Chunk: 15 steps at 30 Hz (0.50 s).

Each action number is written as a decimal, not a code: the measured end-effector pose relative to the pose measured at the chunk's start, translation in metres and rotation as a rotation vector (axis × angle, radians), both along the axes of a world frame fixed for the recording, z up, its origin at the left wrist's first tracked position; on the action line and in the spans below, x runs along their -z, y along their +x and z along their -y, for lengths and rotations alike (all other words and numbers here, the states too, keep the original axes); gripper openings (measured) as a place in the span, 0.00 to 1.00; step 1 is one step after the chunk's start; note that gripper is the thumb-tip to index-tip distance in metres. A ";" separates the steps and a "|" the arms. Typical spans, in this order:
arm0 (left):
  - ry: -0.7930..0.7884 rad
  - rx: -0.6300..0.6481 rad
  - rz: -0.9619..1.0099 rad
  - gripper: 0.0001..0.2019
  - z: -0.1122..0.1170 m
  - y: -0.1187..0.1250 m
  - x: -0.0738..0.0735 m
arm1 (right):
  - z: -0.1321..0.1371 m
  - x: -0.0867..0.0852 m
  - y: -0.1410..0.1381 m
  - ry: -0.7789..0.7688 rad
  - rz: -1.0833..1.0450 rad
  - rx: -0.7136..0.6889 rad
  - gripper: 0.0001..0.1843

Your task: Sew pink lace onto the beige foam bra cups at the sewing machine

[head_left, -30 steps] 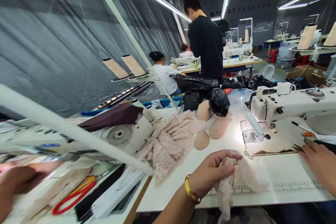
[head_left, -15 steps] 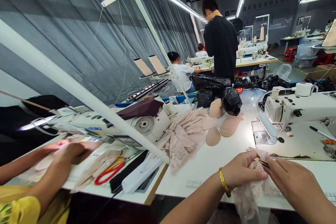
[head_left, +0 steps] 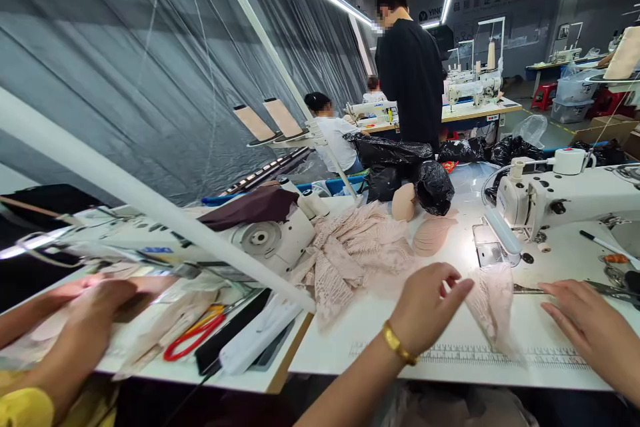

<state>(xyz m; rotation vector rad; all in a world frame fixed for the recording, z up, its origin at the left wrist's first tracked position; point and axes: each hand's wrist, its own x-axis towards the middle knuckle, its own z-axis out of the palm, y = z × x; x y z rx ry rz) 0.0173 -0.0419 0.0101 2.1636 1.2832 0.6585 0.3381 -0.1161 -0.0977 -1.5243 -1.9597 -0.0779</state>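
My left hand, a gold bracelet on its wrist, hovers over the white table with fingers loosely apart. Its fingertips touch the edge of a small beige lace piece that lies blurred on the table. My right hand is stretched flat and holds nothing, just right of the lace. Thin metal snips lie on the table just beyond its fingertips. A pile of beige lace sits behind my left hand.
A white sewing machine stands at the right, with foam cups and black bags behind. At the left a co-worker's hands handle fabric beside red-handled scissors. A person in black stands farther back.
Both hands held the lace together half a second ago, the right with snips. Now the lace lies on the table, the snips are set down, and my hands have parted.
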 end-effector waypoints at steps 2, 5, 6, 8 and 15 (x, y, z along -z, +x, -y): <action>-0.104 0.039 -0.069 0.18 -0.001 0.041 0.024 | -0.002 0.004 -0.024 -0.051 -0.030 -0.106 0.17; -0.174 0.114 -0.006 0.17 -0.008 0.077 0.041 | -0.003 0.003 -0.040 -0.056 -0.134 -0.119 0.19; -0.187 0.161 0.033 0.16 -0.008 0.080 0.039 | -0.002 -0.001 -0.040 -0.062 -0.184 -0.103 0.22; -0.316 0.288 0.204 0.13 -0.002 0.075 0.030 | -0.001 -0.015 -0.037 -0.134 -0.309 -0.102 0.31; -0.805 0.208 0.985 0.28 0.019 0.031 0.010 | -0.004 -0.056 -0.044 -0.665 -0.835 -0.424 0.25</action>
